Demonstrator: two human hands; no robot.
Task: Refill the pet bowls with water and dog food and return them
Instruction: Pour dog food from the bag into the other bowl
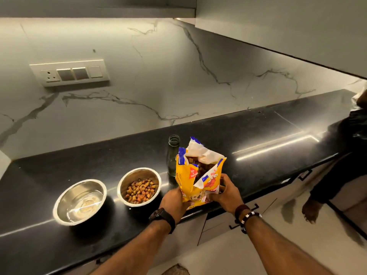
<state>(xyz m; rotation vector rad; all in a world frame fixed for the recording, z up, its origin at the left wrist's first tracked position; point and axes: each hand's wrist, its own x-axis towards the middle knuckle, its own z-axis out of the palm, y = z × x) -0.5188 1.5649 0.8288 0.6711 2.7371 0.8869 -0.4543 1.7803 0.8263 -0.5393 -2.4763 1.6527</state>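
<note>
With the kibble bowl [139, 187] and the water bowl [79, 201] filled to the left of the fingers, the torn food bag [195, 175], gripped low by the curled left hand [174, 199] and right hand [225, 192], is best set down upright.

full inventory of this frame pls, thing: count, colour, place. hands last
water bowl: 1, steel, water inside, counter left
food bowl: 1, steel, brown kibble inside, right of the water bowl
glass bottle: 1, clear greenish, uncapped, upright behind the bag
dog food bag: 1, yellow with blue trim, torn open, upright at counter front edge
counter: 1, glossy black
switch plate: 1, white, on the marble wall
wristwatch: 1, black, left wrist
bracelets: beaded, dark and white, right wrist
second person: 1, dark clothes, far right
left hand: holds bag's lower left
right hand: fingers hold bag's lower right
</note>
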